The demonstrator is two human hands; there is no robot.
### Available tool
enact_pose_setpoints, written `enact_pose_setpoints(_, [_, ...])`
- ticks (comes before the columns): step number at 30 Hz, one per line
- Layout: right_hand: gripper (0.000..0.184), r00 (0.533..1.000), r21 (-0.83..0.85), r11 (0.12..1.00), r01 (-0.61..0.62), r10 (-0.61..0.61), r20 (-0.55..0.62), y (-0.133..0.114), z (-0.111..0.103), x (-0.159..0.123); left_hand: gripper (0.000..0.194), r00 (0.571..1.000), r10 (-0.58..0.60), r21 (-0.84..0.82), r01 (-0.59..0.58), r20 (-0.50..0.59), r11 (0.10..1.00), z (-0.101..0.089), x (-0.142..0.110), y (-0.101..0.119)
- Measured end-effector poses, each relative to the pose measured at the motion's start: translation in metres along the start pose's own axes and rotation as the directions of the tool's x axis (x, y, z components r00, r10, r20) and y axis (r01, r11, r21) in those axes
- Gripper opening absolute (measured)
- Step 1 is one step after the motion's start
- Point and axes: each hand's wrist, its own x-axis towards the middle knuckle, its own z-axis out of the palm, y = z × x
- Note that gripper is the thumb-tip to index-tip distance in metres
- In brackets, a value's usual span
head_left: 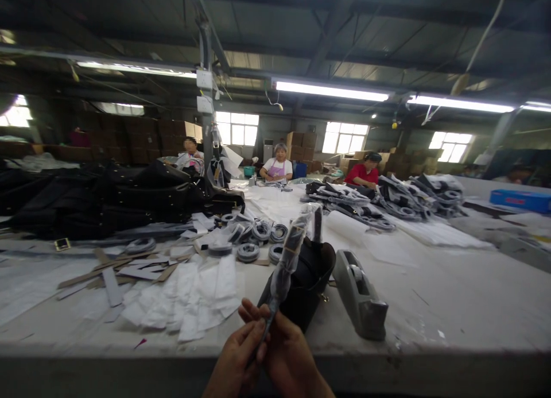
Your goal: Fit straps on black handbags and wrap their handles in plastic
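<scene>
My left hand (243, 346) and my right hand (289, 343) meet at the near edge of the table. Between their closed fingers is the lower end of a bag strap (282, 280) wrapped in clear plastic. From there the strap rises at a slant in front of a black handbag (316, 269), which stands open-topped on the table. Just right of the bag sits a grey tape dispenser (361, 297). Left of my hands lie several white tissue-like sheets (189, 297). The fingers partly hide the strap's end.
Coiled straps (248, 252) in plastic lie behind the bag. Black bags (99, 197) are heaped at the left, near cardboard strips (86, 277). Wrapped bundles (344, 200) and a blue box (520, 200) are farther right. Co-workers, one in a purple apron (278, 169), sit across the table.
</scene>
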Motion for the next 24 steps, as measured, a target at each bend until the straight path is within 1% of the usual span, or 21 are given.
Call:
enact_pose_setpoints(1, [0.034, 0.999, -0.119, 0.993, -0.001, -0.004, -0.039, -0.002, -0.002, -0.002, 0.056, 1.0, -0.001, 0.025, 0.001, 0.01, 1.0, -0.001, 0.0, 0.0])
enact_pose_setpoints(2, [0.04, 0.996, -0.277, 0.961, -0.003, -0.02, -0.081, -0.008, -0.005, -0.006, 0.056, 1.0, 0.005, 0.055, -0.006, 0.019, 0.998, -0.002, 0.0, -0.001])
enact_pose_setpoints(3, [0.045, 0.99, -0.452, 0.892, 0.003, -0.066, -0.123, -0.016, -0.007, -0.01, 0.057, 0.999, 0.021, 0.084, -0.023, 0.025, 0.996, -0.002, 0.0, -0.001])
enact_pose_setpoints(4, [0.049, 0.977, -0.609, 0.793, 0.023, -0.147, -0.155, -0.027, -0.009, -0.014, 0.057, 0.999, 0.035, 0.11, -0.038, 0.025, 0.993, -0.002, 0.0, -0.002])
enact_pose_setpoints(5, [0.051, 0.954, -0.731, 0.681, 0.049, -0.248, -0.166, -0.042, -0.008, -0.018, 0.058, 0.999, 0.047, 0.132, -0.049, 0.02, 0.99, -0.001, -0.001, -0.003])
enact_pose_setpoints(6, [0.052, 0.908, -0.802, 0.588, 0.103, -0.384, -0.165, -0.058, -0.005, -0.021, 0.059, 0.998, 0.059, 0.147, -0.06, 0.012, 0.987, 0.0, -0.001, -0.005])
enact_pose_setpoints(7, [0.05, 0.851, -0.819, 0.549, 0.169, -0.501, -0.16, -0.076, 0.001, -0.022, 0.06, 0.997, 0.072, 0.157, -0.073, 0.008, 0.985, 0.0, -0.001, -0.007])
enact_pose_setpoints(8, [0.047, 0.802, -0.795, 0.555, 0.244, -0.577, -0.156, -0.095, 0.01, -0.021, 0.06, 0.996, 0.092, 0.165, -0.092, 0.01, 0.982, 0.001, -0.002, -0.009])
enact_pose_setpoints(9, [0.045, 0.777, -0.744, 0.587, 0.32, -0.612, -0.148, -0.113, 0.021, -0.018, 0.06, 0.993, 0.113, 0.175, -0.115, 0.018, 0.978, 0.002, -0.002, -0.012])
enact_pose_setpoints(10, [0.045, 0.792, -0.681, 0.632, 0.37, -0.598, -0.125, -0.13, 0.034, -0.012, 0.059, 0.991, 0.133, 0.187, -0.136, 0.031, 0.973, 0.002, -0.002, -0.015])
enact_pose_setpoints(11, [0.044, 0.816, -0.625, 0.679, 0.386, -0.566, -0.112, -0.145, 0.048, -0.005, 0.059, 0.988, 0.148, 0.196, -0.155, 0.049, 0.968, 0.001, -0.002, -0.018])
enact_pose_setpoints(13, [0.044, 0.869, -0.566, 0.748, 0.347, -0.484, -0.106, -0.171, 0.078, 0.013, 0.059, 0.984, 0.155, 0.206, -0.17, 0.089, 0.964, -0.001, -0.003, -0.023])
enact_pose_setpoints(15, [0.044, 0.911, -0.579, 0.761, 0.292, -0.406, -0.074, -0.191, 0.106, 0.029, 0.061, 0.979, 0.145, 0.222, -0.174, 0.143, 0.959, -0.004, -0.004, -0.026])
enact_pose_setpoints(16, [0.046, 0.922, -0.62, 0.739, 0.265, -0.382, -0.06, -0.199, 0.118, 0.035, 0.062, 0.976, 0.148, 0.248, -0.185, 0.162, 0.951, -0.006, -0.005, -0.026])
enact_pose_setpoints(17, [0.048, 0.926, -0.673, 0.697, 0.246, -0.374, -0.049, -0.206, 0.129, 0.041, 0.062, 0.972, 0.166, 0.284, -0.209, 0.168, 0.936, -0.008, -0.006, -0.025])
enact_pose_setpoints(19, [0.049, 0.92, -0.759, 0.606, 0.238, -0.391, -0.024, -0.218, 0.146, 0.05, 0.064, 0.964, 0.233, 0.35, -0.263, 0.127, 0.899, -0.014, -0.007, -0.02])
enact_pose_setpoints(22, [0.042, 0.89, -0.818, 0.496, 0.291, -0.453, 0.041, -0.238, 0.164, 0.059, 0.063, 0.934, 0.355, 0.378, -0.317, -0.034, 0.87, -0.022, -0.007, -0.002])
enact_pose_setpoints(24, [0.038, 0.87, -0.856, 0.405, 0.321, -0.483, 0.098, -0.254, 0.174, 0.063, 0.058, 0.889, 0.441, 0.402, -0.361, -0.124, 0.841, -0.027, -0.007, 0.014])
